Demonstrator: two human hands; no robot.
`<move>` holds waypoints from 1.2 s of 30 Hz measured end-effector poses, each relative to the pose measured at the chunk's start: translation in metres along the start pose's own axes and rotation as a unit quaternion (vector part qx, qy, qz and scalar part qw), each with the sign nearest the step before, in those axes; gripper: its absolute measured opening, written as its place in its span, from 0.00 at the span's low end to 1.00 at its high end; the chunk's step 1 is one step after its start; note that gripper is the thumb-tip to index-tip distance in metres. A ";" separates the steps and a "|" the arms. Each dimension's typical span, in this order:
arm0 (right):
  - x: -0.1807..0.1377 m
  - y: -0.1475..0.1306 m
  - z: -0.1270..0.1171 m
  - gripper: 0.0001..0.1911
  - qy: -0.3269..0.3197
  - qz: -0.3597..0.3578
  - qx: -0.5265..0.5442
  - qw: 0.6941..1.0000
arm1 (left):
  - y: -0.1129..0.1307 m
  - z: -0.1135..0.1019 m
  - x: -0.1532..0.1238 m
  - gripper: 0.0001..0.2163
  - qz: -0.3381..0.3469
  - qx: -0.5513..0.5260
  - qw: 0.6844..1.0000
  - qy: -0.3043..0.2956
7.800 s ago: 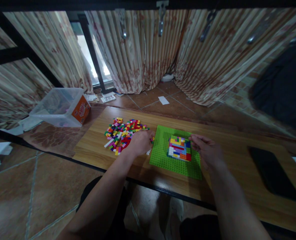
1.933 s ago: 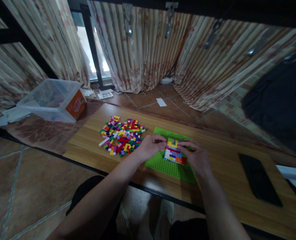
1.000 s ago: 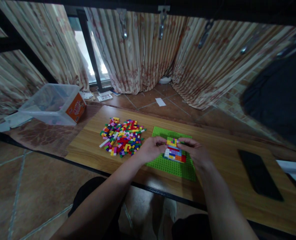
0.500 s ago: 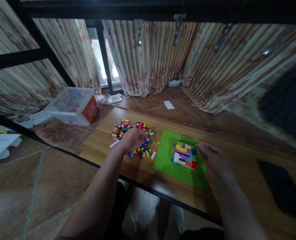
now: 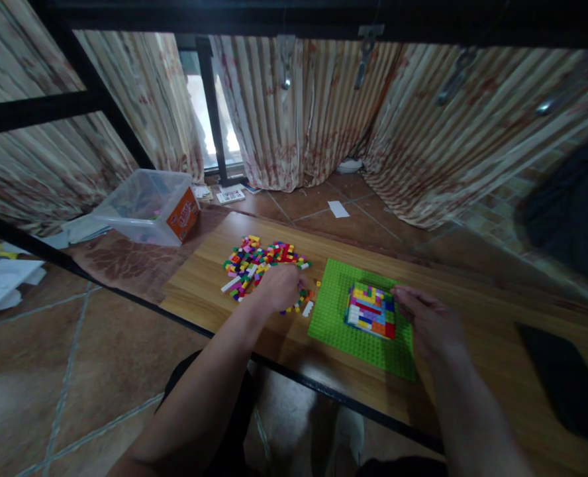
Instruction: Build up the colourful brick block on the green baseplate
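Note:
Over the right part of a pile of small coloured building bricks [image 5: 247, 255] is my left hand [image 5: 280, 288]. Its fingers are curled downward, and whatever is in them is hidden by the hand. A green baseplate [image 5: 326, 308] lies to the right of the pile. On it stands a low square block of bricks [image 5: 371, 311] in many colours, with a patchwork top. My right hand [image 5: 430, 324] is by the far right corner of this block, thumb and forefinger pinched together. I cannot make out whether a small brick is between them.
The wooden table [image 5: 199, 285] carries a dark flat object [image 5: 565, 377] at the right. Beyond its left end stands a clear plastic bin [image 5: 145, 205] with an orange label. A black metal frame [image 5: 120, 139] crosses the left side. Curtains [image 5: 259, 119] hang behind.
My left hand has shifted right and slightly nearer within the brick pile, and its fingers are curled tighter. My right hand stays by the block. The view has shifted slightly.

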State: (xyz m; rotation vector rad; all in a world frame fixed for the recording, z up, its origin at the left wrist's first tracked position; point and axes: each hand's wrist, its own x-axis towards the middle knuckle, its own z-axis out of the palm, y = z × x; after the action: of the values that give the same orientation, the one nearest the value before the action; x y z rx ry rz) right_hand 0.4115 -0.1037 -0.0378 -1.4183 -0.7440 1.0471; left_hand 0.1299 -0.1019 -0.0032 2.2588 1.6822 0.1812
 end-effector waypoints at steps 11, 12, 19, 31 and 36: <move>0.002 0.004 -0.002 0.12 -0.009 -0.032 -0.013 0.999 | 0.010 0.001 0.000 0.14 0.007 -0.045 0.999 0.022; 0.001 0.004 -0.001 0.12 -0.010 -0.030 -0.012 0.999 | 0.011 0.001 0.000 0.14 0.024 -0.056 0.998 0.023; 0.001 0.000 0.000 0.13 -0.013 -0.002 -0.003 1.000 | 0.015 0.006 0.003 0.12 0.108 -0.048 0.993 0.010; 0.002 0.003 -0.003 0.13 -0.029 -0.036 -0.038 0.998 | 0.029 0.013 0.005 0.12 0.063 0.041 0.997 0.037; -0.006 -0.006 0.002 0.12 0.023 -0.121 -0.072 0.990 | 0.031 0.005 0.006 0.09 0.042 -0.101 0.991 0.080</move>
State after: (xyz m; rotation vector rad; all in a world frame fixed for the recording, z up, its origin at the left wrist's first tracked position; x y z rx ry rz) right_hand 0.4082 -0.1079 -0.0302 -1.4281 -0.9476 0.7837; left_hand 0.1615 -0.1056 0.0017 2.2133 1.5669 0.5409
